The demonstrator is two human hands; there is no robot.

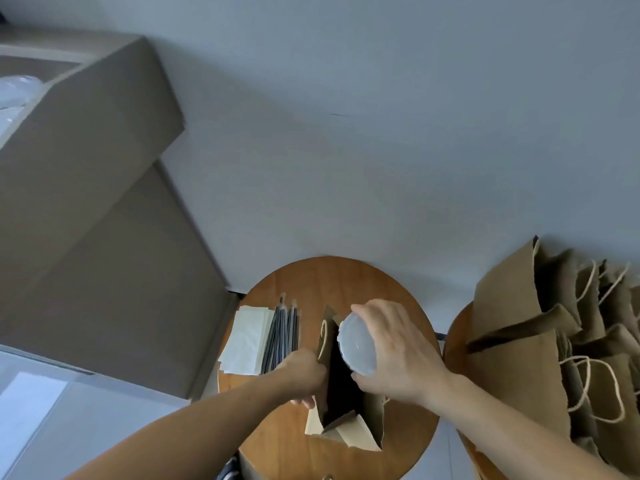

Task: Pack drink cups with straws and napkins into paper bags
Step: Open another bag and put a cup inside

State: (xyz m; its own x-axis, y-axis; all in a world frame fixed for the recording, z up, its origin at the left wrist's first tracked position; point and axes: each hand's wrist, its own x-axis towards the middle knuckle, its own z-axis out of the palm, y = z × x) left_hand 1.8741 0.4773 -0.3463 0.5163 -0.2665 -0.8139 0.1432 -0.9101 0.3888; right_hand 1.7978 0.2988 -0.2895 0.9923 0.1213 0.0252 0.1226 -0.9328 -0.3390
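Right grip (391, 351) is wrapped round a clear lidded cup (356, 344), fingers over the top and thumb underneath. It holds the cup tipped on its side right above the open mouth of the paper bag (372, 422). Left grip (304, 372) is pinching the bag's near-left edge and pulling it wide. So the cup isn't in yet, it's hanging just over the opening.

My two cents on doing this bit well: turn the cup upright before lowering it, since lid-sideways is how you get leaks if there's drink in it (can't tell from here). Hold that left edge pulled out so the opening doesn't fold in, and set the cup flat on the bottom rather than dropping it. Watch the rope handle too, it sits right by the lid and could snag.

The napkins (246, 337) and straws (282, 334) lie side by side on the left of the round wooden counter (346, 282), close enough to grab next. A row of bags (519, 306) stands off to the right on a second round top, and big cardboard boxes (86, 133) sit on the left.
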